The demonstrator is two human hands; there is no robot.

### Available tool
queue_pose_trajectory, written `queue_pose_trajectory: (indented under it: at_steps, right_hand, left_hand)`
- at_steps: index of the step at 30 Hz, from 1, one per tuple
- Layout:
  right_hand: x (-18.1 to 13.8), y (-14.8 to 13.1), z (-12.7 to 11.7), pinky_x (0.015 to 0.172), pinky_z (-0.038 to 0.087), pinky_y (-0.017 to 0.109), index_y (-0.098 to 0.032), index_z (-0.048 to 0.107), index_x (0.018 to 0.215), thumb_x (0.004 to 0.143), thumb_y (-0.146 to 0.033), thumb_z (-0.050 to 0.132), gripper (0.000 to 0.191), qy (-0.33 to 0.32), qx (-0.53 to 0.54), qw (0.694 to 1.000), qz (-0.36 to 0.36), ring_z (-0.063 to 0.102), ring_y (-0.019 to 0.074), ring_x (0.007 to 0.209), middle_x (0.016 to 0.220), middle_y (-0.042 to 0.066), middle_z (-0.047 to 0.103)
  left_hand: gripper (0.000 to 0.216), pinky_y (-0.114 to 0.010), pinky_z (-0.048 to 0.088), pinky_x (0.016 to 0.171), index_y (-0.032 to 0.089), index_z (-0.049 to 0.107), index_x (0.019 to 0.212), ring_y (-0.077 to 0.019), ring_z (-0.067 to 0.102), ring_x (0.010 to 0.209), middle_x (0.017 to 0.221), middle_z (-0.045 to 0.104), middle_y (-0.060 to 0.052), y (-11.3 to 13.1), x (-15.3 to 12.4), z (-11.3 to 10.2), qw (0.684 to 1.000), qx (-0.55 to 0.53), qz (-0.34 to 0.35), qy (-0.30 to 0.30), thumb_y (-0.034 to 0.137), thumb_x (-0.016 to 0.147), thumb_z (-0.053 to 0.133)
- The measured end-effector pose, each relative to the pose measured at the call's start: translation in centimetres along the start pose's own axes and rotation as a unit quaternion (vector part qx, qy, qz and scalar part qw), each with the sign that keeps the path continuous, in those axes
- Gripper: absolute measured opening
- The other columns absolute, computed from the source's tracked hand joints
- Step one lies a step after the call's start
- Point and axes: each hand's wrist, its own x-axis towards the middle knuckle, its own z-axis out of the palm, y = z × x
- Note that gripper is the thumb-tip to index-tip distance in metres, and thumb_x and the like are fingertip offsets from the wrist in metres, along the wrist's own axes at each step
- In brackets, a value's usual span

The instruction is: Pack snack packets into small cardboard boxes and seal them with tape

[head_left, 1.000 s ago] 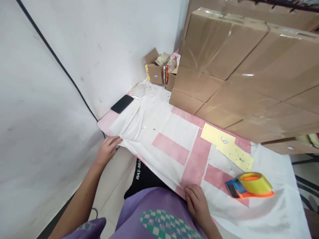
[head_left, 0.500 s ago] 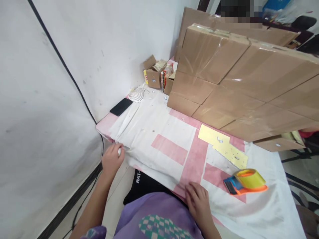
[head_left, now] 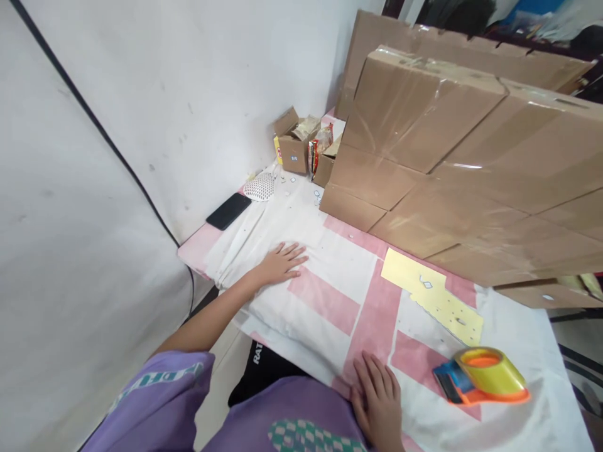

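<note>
A white and pink cloth [head_left: 330, 282] covers the table in front of me. My left hand [head_left: 280, 263] lies flat on it with fingers spread, left of a pink rectangle. My right hand [head_left: 377, 402] rests flat on the cloth at the near edge, fingers stretched forward, holding nothing. A tape dispenser [head_left: 483, 376] with a yellow roll and an orange and blue body sits to the right of my right hand. A pale yellow sheet [head_left: 431, 292] with small holes lies beyond it.
Large brown cardboard boxes [head_left: 461, 150] wrapped in clear tape stand along the back right. A black phone [head_left: 228, 211] and a white perforated object [head_left: 260, 186] lie near the wall. Small open cartons [head_left: 296, 144] with packets sit in the corner. A black cable runs down the white wall.
My left hand has moved from the table's left edge up onto the cloth and now lies flat and spread. My right hand stays at the near edge.
</note>
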Motion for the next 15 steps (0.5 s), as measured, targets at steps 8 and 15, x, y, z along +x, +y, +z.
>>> queue_pose_trajectory:
  at_steps: [8,15]
  right_hand:
    - [-0.5,0.8,0.8,0.101,0.045,0.048,-0.025,0.062,0.136,0.086,-0.023,0.062,0.05,0.031,-0.034,0.998,-0.029,0.066,0.0319,0.118,0.133,0.008,0.07]
    - [0.2,2.1,1.5,0.081,0.05,0.037,-0.03,0.072,0.118,0.087,-0.02,0.063,0.033,0.079,-0.048,0.995,-0.023,0.073,0.0249,0.097,0.116,0.002,0.078]
  left_hand:
    - [0.055,-0.055,0.012,0.128,0.03,0.037,0.159,-0.028,0.019,0.159,0.169,0.028,-0.005,-5.9,6.5,-1.0,0.996,-0.012,-0.069,0.053,0.042,0.106,0.033]
    - [0.048,-0.048,0.024,0.126,0.025,0.054,0.148,-0.0244,0.039,0.151,0.158,0.05,-0.006,-10.0,14.9,-3.3,0.989,-0.088,-0.063,0.103,0.029,0.102,0.041]
